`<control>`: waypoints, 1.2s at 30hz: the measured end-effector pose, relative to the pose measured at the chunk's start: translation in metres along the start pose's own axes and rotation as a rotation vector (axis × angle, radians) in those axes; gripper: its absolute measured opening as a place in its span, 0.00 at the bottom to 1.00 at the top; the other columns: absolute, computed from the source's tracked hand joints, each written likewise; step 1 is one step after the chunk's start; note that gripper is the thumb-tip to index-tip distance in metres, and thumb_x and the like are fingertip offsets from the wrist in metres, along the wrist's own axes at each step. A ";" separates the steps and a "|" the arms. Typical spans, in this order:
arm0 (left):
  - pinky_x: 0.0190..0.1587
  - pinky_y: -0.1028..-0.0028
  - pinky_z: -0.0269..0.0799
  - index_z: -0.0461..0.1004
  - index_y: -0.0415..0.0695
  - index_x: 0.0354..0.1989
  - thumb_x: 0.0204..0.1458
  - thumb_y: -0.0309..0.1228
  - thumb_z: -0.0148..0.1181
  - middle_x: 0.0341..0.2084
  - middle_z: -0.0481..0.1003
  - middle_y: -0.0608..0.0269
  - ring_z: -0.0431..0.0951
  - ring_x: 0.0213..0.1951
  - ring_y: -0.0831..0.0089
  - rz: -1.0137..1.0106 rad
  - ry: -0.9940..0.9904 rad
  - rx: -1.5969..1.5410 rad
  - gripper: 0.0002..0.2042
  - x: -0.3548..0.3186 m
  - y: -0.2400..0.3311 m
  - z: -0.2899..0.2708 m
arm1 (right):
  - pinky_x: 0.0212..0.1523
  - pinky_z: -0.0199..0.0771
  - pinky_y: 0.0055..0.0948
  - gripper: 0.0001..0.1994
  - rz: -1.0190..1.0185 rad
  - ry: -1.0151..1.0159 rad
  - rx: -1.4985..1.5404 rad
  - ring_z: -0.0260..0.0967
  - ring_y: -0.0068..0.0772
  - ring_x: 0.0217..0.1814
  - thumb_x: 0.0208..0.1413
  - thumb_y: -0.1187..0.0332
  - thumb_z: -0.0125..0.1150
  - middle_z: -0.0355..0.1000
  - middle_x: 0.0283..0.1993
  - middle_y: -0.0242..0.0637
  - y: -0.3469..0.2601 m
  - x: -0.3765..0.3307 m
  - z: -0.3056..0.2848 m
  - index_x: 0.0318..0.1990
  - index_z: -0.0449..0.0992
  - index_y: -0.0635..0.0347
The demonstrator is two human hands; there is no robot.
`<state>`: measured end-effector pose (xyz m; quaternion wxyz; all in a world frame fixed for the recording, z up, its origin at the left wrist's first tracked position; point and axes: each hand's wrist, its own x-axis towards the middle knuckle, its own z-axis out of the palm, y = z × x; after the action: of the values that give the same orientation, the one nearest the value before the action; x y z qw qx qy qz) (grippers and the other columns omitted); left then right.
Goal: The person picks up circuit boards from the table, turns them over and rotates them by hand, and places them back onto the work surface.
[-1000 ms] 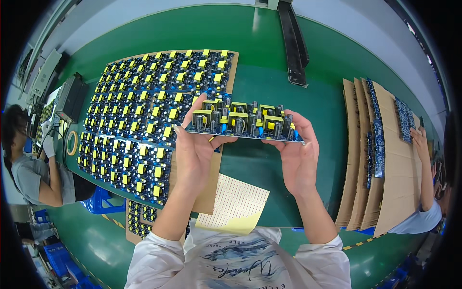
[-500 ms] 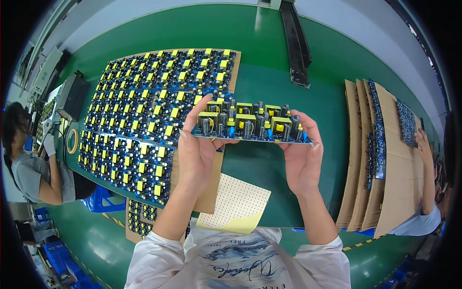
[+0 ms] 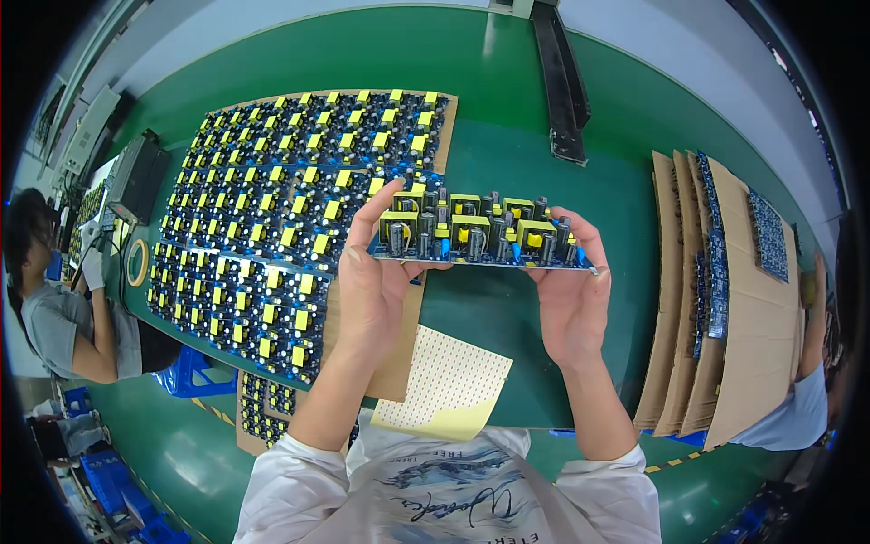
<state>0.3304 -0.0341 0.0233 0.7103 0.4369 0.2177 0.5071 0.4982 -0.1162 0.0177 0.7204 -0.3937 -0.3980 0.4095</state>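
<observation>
Watching from a distance, I see the left hand [image 3: 373,295] and right hand [image 3: 575,304] gripping opposite ends of one circuit board [image 3: 469,238] above the green bench [image 3: 489,304], with rows of similar boards [image 3: 245,204] lying to the left.

An electronics assembly workshop: rows of circuit boards [image 3: 269,314] on cardboard [image 3: 391,363], a green bench [image 3: 507,136], a gloved co-worker [image 3: 68,322].
</observation>
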 end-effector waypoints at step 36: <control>0.58 0.62 0.55 0.40 0.45 0.63 0.42 0.60 0.51 0.60 0.50 0.54 0.55 0.60 0.62 0.031 -0.026 -0.123 0.46 -0.002 0.018 0.016 | 0.61 0.51 0.40 0.48 -0.041 -0.029 0.122 0.44 0.42 0.66 0.38 0.47 0.62 0.41 0.65 0.53 -0.014 0.004 0.016 0.62 0.43 0.63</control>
<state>0.3320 -0.0410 0.0471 0.7305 0.4023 0.1702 0.5250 0.4895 -0.1135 0.0366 0.7452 -0.3350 -0.3908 0.4239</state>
